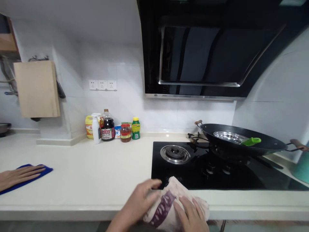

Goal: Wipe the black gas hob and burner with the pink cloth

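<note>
A pale pinkish cloth (183, 196) with a purple patterned band is bunched up in front of the counter's front edge, near the stove's lower left corner. My left hand (138, 199) grips its left side, fingers curled and thumb near the edge. On the right side, my right hand (190, 216) holds the same cloth, its fingers bent over the top. The cloth hides the undersides of both hands. Just beyond lies the black glass stove (166, 174), with a bare round burner (175, 154) at its left.
Another person's hand (21, 177) presses a blue cloth (47, 170) on the counter (96, 177) at far left. A wok (265, 141) containing a metal strainer (228, 137) with a green handle sits on the right burner. Several bottles and jars (126, 133) line the wall under the sockets.
</note>
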`<action>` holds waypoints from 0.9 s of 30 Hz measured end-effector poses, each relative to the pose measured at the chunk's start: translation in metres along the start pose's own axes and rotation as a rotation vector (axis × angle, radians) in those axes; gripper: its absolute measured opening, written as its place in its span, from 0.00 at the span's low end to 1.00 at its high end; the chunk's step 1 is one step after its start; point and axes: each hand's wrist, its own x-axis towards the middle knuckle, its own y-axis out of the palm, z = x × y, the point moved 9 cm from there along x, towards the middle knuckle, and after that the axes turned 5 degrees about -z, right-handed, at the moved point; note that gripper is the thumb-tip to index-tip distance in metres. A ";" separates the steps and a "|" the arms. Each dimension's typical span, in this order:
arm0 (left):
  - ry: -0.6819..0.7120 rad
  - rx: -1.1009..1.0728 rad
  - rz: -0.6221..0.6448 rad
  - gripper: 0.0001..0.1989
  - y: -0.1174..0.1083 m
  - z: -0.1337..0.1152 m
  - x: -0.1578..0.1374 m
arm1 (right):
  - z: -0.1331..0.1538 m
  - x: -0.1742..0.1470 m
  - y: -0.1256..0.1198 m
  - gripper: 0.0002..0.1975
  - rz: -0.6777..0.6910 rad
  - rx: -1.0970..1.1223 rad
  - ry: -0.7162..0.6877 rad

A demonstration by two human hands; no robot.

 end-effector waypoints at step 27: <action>-0.288 0.112 -0.180 0.23 -0.042 0.076 -0.006 | -0.103 -0.039 -0.045 0.33 0.027 -0.178 -0.062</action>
